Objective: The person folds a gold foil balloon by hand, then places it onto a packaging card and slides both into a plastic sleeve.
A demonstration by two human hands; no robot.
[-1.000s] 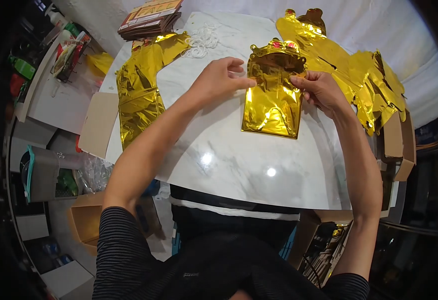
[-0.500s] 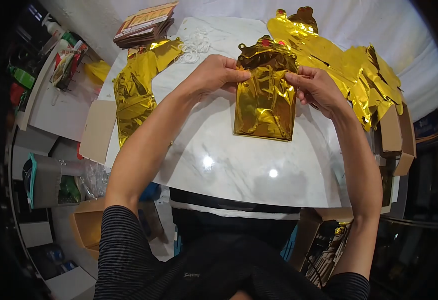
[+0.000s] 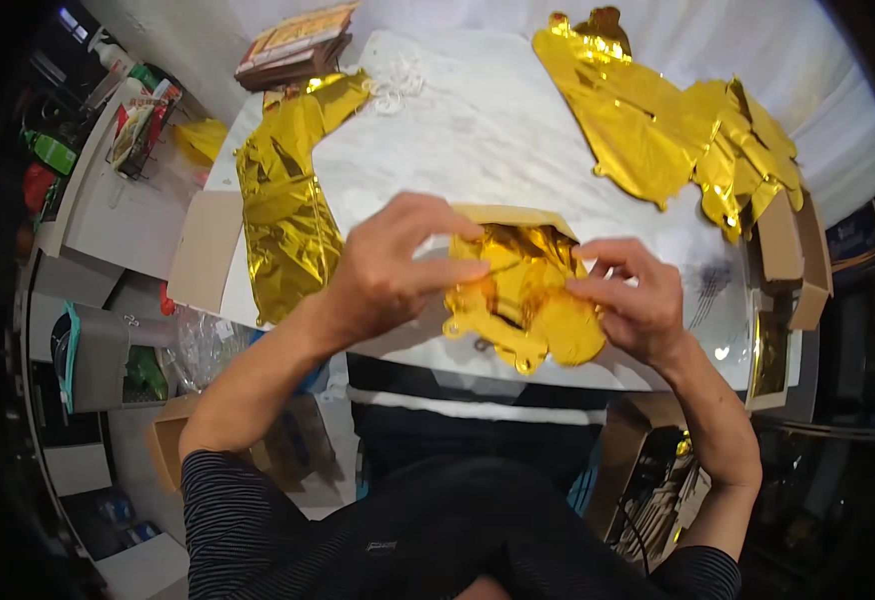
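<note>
One gold foil pouch with scalloped trim (image 3: 538, 285) is sitting right around 6 o'clock on the marble-patterned table (image 3: 448, 150) (12 being the far edge), with its folds gaping toward the person. Left hand (image 3: 388, 265) is coming at it from the pouch's 9 o'clock side, thumb touching the foil, fingers half curled. Right hand (image 3: 643, 300) is mirroring that at the pouch's 3, thumb and forefinger at the edge. Things are looking kinda blurry, so I honestly can't tell if either one's actually pinching.

Rest of the table: crinkled gold foil sheet (image 3: 288, 220) is lying at 9, white string tangle (image 3: 395, 80) is sitting around 10:30, stack of printed cards (image 3: 293, 48) is leaning in at 10, and a big gold foil pile (image 3: 648, 120) is sprawling at 2.
</note>
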